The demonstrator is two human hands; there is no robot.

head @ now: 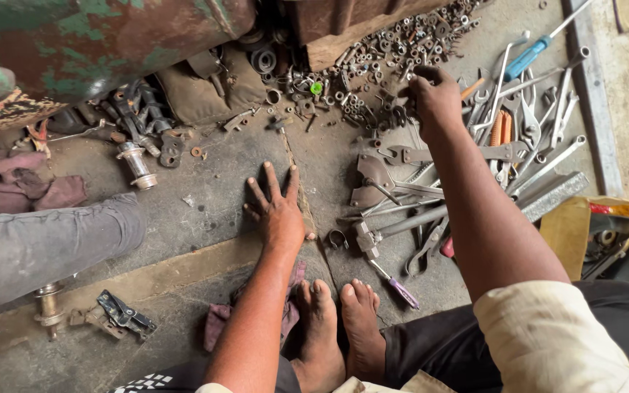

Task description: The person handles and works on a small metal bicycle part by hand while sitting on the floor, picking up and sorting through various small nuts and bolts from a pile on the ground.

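Sorting seems underway: right hand point(434, 98) pinches among scattered rusty steel nuts and washers point(394, 51), while left hand point(277, 211) rests flat, fingers spread, on grey concrete floor point(212, 182).

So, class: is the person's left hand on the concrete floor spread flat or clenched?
Spread flat. The left hand rests palm down on the concrete floor, fingers splayed apart and holding nothing.

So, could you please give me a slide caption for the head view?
Left hand flat on concrete floor; right hand reaches into scattered nuts and bolts beside wrenches.
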